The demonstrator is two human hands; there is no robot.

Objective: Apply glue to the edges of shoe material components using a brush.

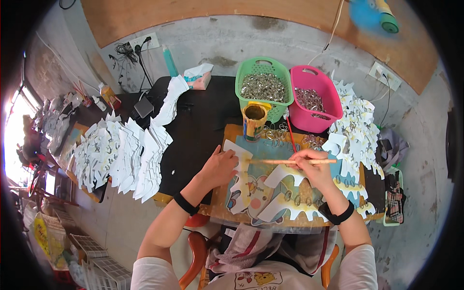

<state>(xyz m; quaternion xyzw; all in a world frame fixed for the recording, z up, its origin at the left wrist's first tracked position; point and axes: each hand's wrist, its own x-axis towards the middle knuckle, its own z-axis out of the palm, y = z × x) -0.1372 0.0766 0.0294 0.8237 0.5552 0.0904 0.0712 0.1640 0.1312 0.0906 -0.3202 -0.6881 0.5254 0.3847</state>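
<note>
My left hand [220,167] has its fingers bent over the left edge of a white, jagged-edged card strip [239,187] and holds it on the mat. In my right hand [311,166] is a slim wooden stick [275,162], gripped near its thicker end. Its thin tip points left, close to the strip; I cannot tell whether it touches. More white strips with yellowish patches [285,205] lie to the right, with metal rings along them. Beyond my hands stands a stained yellow can [253,122], brown inside. Loose metal rings [276,134] lie beside it.
Green [241,93] and pink [325,124] baskets of metal pieces stand at the back. White jagged strips are heaped at right [355,128] and stacked at left [130,152]. A tissue pack [199,77] sits by the wall. A red stick [291,135] leans near the can.
</note>
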